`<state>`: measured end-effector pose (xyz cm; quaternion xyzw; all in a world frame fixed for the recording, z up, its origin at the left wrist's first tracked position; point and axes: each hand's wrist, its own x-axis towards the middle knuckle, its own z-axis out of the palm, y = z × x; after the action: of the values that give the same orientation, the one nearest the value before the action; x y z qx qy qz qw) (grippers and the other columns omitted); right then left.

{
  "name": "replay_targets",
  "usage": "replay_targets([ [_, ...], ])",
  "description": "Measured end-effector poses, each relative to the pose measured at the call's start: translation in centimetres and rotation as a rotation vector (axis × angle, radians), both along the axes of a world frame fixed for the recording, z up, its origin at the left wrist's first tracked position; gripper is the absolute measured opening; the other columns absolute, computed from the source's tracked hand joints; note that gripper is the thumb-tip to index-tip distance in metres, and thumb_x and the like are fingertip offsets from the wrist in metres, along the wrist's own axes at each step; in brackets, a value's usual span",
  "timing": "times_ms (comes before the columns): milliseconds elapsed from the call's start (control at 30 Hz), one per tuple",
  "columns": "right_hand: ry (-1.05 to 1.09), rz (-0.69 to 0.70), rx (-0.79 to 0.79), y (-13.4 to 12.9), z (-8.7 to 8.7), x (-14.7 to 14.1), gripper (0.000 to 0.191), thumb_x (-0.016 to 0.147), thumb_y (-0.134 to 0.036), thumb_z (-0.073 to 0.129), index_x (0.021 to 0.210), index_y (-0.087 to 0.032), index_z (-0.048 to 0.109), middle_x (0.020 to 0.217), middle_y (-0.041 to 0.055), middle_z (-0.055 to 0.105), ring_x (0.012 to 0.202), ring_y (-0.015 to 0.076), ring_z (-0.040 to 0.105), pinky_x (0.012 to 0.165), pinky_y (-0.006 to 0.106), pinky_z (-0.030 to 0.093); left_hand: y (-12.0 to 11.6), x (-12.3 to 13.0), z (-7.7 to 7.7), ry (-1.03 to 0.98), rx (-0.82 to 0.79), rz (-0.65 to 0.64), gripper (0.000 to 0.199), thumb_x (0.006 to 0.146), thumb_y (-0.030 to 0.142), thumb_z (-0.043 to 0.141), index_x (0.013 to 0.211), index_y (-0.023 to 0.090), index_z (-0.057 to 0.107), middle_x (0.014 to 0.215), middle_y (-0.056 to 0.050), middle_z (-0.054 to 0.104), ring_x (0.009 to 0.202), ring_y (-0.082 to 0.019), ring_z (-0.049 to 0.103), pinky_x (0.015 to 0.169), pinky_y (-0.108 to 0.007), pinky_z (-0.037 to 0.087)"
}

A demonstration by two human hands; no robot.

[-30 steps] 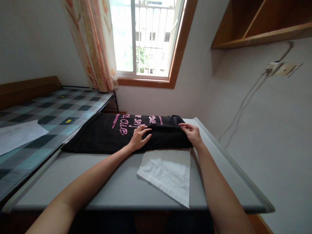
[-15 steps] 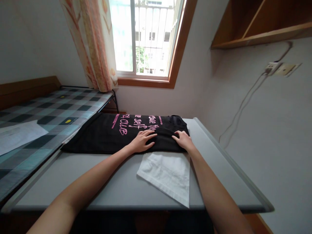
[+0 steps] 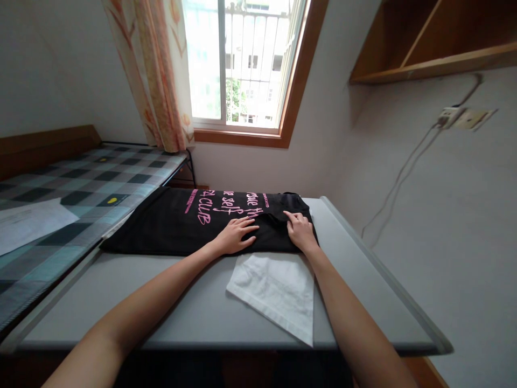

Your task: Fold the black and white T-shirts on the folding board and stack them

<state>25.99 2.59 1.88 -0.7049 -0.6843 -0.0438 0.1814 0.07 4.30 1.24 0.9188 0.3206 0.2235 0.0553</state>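
A black shirt [image 3: 161, 226] with pink lettering lies folded lengthwise across the grey table [image 3: 186, 302]. My left hand [image 3: 237, 235] rests palm down on its near half, fingers spread. Near the collar end, my right hand [image 3: 299, 229] is closed, with thumb and fingers at a raised fold of the black cloth. A white sleeve [image 3: 278, 291] sticks out from beneath the black shirt toward the table's front edge. How far the white cloth extends under the shirt is hidden.
To the left is a bed with a checked mattress [image 3: 133, 172] and a white paper [image 3: 34, 223]. A window [image 3: 254, 70] with a curtain [image 3: 157, 75] stands behind. A wooden shelf [image 3: 444, 62] and a socket with cables [image 3: 449, 116] are on the right wall.
My right hand has moved slightly left, and its fingers have drawn together at the cloth. A fold in the black shirt has risen between my hands. My left hand has barely moved.
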Motion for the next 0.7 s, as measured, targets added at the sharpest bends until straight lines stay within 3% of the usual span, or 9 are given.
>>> replay_targets([
  [67, 0.007, 0.023, 0.046, 0.0, 0.0, -0.4, 0.046, 0.093, -0.027, 0.044, 0.138, -0.025, 0.047, 0.115, 0.0108, 0.060, 0.102, 0.0264, 0.054, 0.082, 0.037, 0.041, -0.1, 0.0, 0.1, -0.004, -0.009, 0.004, 0.042, 0.093, 0.044, 0.048, 0.130, 0.027, 0.059, 0.142, -0.006, 0.052, 0.136, -0.025, 0.040, 0.111, -0.045, 0.032],
  [133, 0.006, 0.023, 0.082, 0.0, -0.1, -0.6, 0.043, 0.091, -0.028, 0.049, 0.134, -0.023, 0.049, 0.111, 0.0103, 0.060, 0.099, 0.0262, 0.054, 0.080, 0.036, 0.040, -0.1, 0.0, 0.2, -0.006, -0.015, 0.009, 0.042, 0.092, 0.043, 0.048, 0.130, 0.027, 0.058, 0.142, -0.005, 0.052, 0.135, -0.025, 0.041, 0.111, -0.045, 0.032],
  [233, -0.011, -0.019, 0.147, 0.1, 0.0, -0.7, 0.021, 0.088, -0.027, 0.053, 0.106, -0.021, 0.060, 0.101, 0.0097, 0.059, 0.094, 0.0256, 0.054, 0.078, 0.034, 0.039, -0.2, 0.0, 0.2, -0.004, -0.018, 0.011, 0.042, 0.092, 0.044, 0.048, 0.130, 0.028, 0.058, 0.141, -0.005, 0.052, 0.135, -0.025, 0.041, 0.111, -0.044, 0.032],
  [300, -0.005, -0.025, 0.195, 0.1, 0.2, -0.7, 0.012, 0.088, -0.028, 0.053, 0.093, -0.020, 0.060, 0.095, 0.0088, 0.059, 0.092, 0.0251, 0.054, 0.078, 0.034, 0.038, -0.2, 0.0, 0.2, -0.004, -0.015, 0.009, 0.042, 0.093, 0.044, 0.048, 0.130, 0.027, 0.058, 0.141, -0.005, 0.053, 0.135, -0.025, 0.041, 0.110, -0.045, 0.032],
  [467, 0.199, 0.051, 0.197, -0.1, 0.5, -0.9, 0.020, 0.092, -0.032, 0.046, 0.106, -0.020, 0.056, 0.080, 0.0029, 0.061, 0.076, 0.0194, 0.057, 0.073, 0.030, 0.040, -0.1, 0.0, 0.2, -0.004, -0.008, 0.008, 0.042, 0.093, 0.043, 0.048, 0.130, 0.027, 0.059, 0.141, -0.006, 0.053, 0.134, -0.025, 0.042, 0.110, -0.045, 0.033],
  [600, 0.120, 0.140, 0.059, 0.0, -0.1, -1.0, 0.027, 0.092, -0.039, 0.049, 0.106, -0.022, 0.065, 0.108, 0.0092, 0.065, 0.100, 0.0248, 0.057, 0.084, 0.035, 0.042, -0.1, 0.0, 0.2, -0.002, -0.013, 0.008, 0.042, 0.092, 0.044, 0.049, 0.130, 0.028, 0.058, 0.141, -0.006, 0.053, 0.134, -0.025, 0.042, 0.110, -0.045, 0.033],
  [700, 0.059, 0.144, 0.016, 0.2, -0.7, -1.0, 0.036, 0.094, -0.044, 0.046, 0.119, -0.024, 0.064, 0.127, 0.0102, 0.060, 0.117, 0.0273, 0.051, 0.096, 0.041, 0.038, -0.1, 0.0, 0.2, -0.005, -0.018, 0.004, 0.042, 0.093, 0.043, 0.048, 0.130, 0.026, 0.058, 0.141, -0.006, 0.053, 0.134, -0.025, 0.042, 0.110, -0.045, 0.033],
])
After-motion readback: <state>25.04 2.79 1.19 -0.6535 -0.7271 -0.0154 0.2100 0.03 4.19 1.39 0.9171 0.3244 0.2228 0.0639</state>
